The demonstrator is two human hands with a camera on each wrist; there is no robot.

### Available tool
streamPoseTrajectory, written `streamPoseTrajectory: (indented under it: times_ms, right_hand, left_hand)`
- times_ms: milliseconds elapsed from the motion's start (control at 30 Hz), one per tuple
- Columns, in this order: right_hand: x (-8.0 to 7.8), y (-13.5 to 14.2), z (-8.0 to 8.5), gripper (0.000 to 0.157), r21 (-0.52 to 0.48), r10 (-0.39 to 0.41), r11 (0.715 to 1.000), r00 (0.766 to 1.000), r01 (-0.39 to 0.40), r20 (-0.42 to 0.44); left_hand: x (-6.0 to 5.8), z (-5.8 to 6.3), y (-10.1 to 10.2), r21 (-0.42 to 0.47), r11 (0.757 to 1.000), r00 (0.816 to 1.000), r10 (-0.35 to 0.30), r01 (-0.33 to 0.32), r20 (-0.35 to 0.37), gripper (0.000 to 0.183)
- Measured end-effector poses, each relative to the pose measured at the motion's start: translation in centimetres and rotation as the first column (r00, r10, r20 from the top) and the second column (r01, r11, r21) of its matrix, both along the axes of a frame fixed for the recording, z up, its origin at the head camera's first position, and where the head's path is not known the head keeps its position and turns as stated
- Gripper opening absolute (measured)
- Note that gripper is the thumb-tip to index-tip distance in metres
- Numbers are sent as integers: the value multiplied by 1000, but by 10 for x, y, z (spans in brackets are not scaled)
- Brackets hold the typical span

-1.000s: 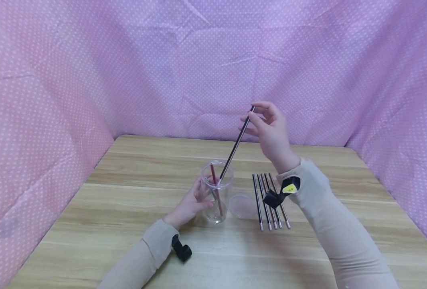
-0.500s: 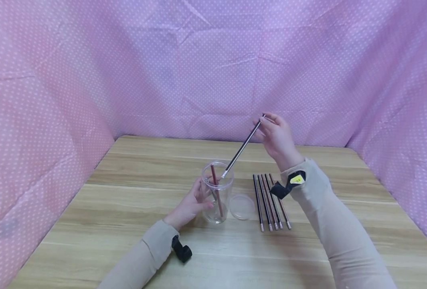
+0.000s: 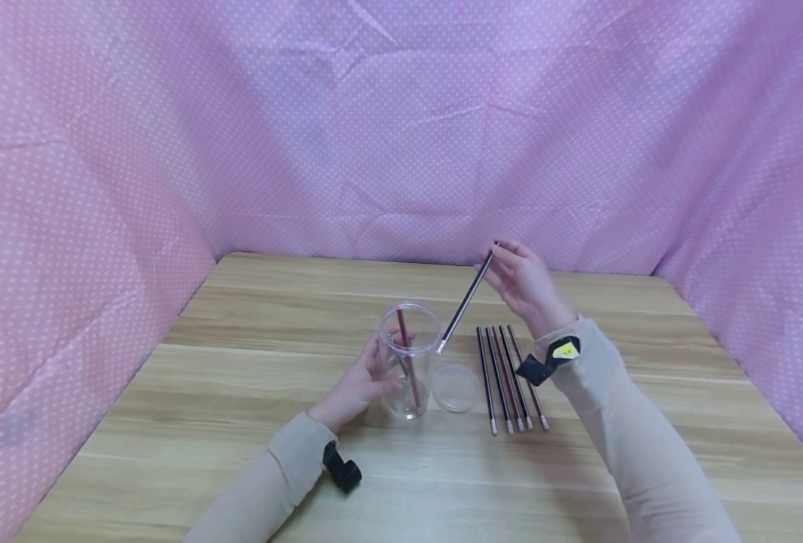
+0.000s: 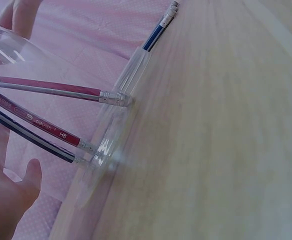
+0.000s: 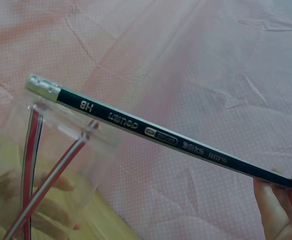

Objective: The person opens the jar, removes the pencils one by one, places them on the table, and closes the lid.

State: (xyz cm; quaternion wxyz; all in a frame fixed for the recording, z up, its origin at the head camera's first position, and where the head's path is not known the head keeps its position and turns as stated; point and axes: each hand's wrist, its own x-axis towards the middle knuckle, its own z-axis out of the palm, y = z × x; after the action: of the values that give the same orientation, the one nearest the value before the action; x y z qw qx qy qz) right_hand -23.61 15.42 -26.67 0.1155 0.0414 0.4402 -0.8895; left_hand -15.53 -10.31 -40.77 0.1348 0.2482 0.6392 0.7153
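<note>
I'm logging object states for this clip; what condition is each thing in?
Clear jar: upright, uncovered, gripped by the left hand.
Clear lid: off, lying flat on the table.
Held black pencil: tilted, eraser end lower, pinched by the right hand.
Pencils in the jar: leaning.
Five other pencils: lying side by side.

Free room on the tabletop (image 3: 292, 294) beyond the jar (image 3: 427, 373); lid (image 3: 455, 389) and pencil row (image 3: 507, 379) as obstacles at its right

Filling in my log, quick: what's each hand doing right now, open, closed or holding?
Left hand: holding the clear plastic jar.
Right hand: pinching a dark HB pencil near the end opposite its eraser.
</note>
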Motion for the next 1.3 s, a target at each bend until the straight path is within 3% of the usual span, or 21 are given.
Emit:
streamPoseTrajectory:
  times_ms: [167,367,567,767,900,1133,1300]
  right_hand:
    - [2,6,-14,11,47,35,998,999,-36,19]
    - [3,14,-33,10,105,82,991,996,-84,22]
    - [4,24,-50,10,211,136,968,991,-135,7]
    - [4,39,-62,13,213,179,962,984,-171,-15]
    - [2,52,-69,18,270,213,942,977,-199,-24]
    - [0,72,-78,14,448,287,862,957,-236,-49]
    - [-4,84,-79,12,635,324,736,946,-234,-28]
  left_hand:
    - [2,1,0,-17,1000,1000,10,-10,5,83]
    - [1,2,2,23,1000,1000,3,-2,-20,80]
    - [1,-1,4,38,999,999,-1,2,-33,82]
    - [0,-2,4,32,999,1000,4,-3,-22,83]
    - [1,-1,5,31,1000,1000,4,-3,-25,84]
    - [2,0,6,8,1000,1000,6,-6,-13,82]
    - [4,0,6,-10,1000,1000,15,-15,0,84]
